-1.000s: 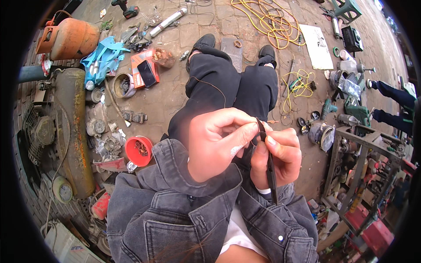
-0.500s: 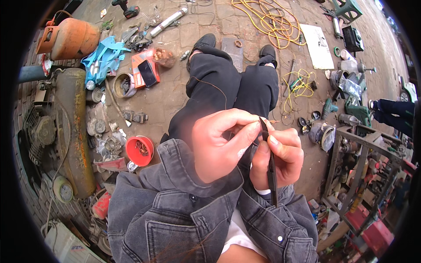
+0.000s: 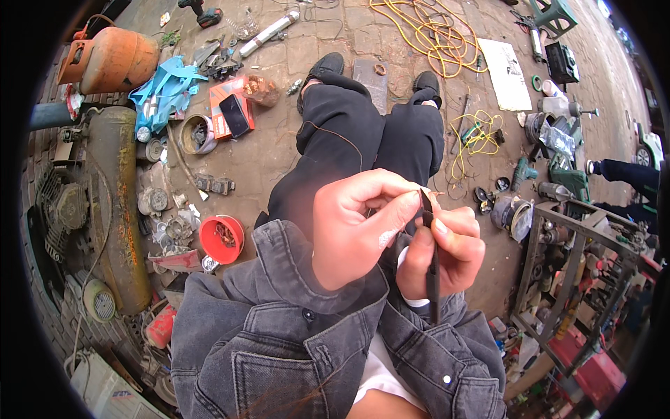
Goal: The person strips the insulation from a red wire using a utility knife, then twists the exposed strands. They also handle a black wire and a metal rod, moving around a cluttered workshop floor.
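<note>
In front of my lap my left hand (image 3: 359, 234) pinches a thin brown wire (image 3: 342, 135) between thumb and forefinger. The wire loops over my left thigh and up to that hand. A coppery frayed bit pokes out just past the fingertips. Close beside it, my right hand (image 3: 450, 255) is closed around a slim black pointed tool (image 3: 434, 279), knife-like in shape, though its exact kind is hard to tell. Its tip touches or nearly touches the left thumb and its shaft points down toward my jacket. The fingers hide the contact between tool and wire.
On the left are a red bowl (image 3: 222, 239) with copper scraps, a rusty cylinder (image 3: 115, 209), an orange gas bottle (image 3: 115, 61) and a phone (image 3: 236, 116) on a red box. Yellow cable (image 3: 426, 35) lies ahead. A metal frame (image 3: 576, 244) stands right, near another person's legs (image 3: 628, 181).
Both hands have shifted slightly; the left moved a little right and up. The black tool's tip has moved slightly right and down, and its shaft stands more upright. Both grips are kept.
</note>
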`<state>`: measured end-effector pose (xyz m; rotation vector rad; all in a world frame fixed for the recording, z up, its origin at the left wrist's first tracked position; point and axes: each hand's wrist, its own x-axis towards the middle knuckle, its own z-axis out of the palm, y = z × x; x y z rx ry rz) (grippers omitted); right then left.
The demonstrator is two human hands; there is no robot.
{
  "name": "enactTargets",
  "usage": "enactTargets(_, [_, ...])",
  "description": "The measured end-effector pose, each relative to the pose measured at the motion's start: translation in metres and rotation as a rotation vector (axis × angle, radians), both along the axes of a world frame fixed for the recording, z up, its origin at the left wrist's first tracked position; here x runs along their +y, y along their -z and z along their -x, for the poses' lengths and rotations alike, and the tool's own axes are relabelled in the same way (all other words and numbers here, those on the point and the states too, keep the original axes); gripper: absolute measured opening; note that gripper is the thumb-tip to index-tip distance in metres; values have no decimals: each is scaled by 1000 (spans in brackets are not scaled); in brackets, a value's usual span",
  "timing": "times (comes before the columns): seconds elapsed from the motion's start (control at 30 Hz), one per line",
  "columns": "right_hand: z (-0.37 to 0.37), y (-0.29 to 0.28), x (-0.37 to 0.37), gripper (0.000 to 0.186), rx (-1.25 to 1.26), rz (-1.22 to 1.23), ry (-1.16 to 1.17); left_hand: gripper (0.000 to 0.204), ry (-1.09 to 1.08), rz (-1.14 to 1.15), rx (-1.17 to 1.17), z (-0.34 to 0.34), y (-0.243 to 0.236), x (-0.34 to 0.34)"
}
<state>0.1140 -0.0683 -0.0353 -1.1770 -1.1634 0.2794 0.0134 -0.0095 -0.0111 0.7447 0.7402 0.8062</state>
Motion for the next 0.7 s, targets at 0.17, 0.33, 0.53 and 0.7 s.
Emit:
enactTargets(0.17, [1, -4, 1, 14, 81, 5, -29, 8, -9, -78, 34, -1, -4, -1])
enactTargets(0.33, [0, -7, 2, 13, 44, 37, -22, 7, -29, -99, 10, -2, -1, 0])
enactTargets(0.53, [-3, -8, 2, 12, -18, 62, -35, 7, -24, -73, 9, -2, -1, 0])
enactTargets(0.7, [-5, -10, 2, 12, -56, 79, -47, 6, -46, -96, -16, -3, -2, -1])
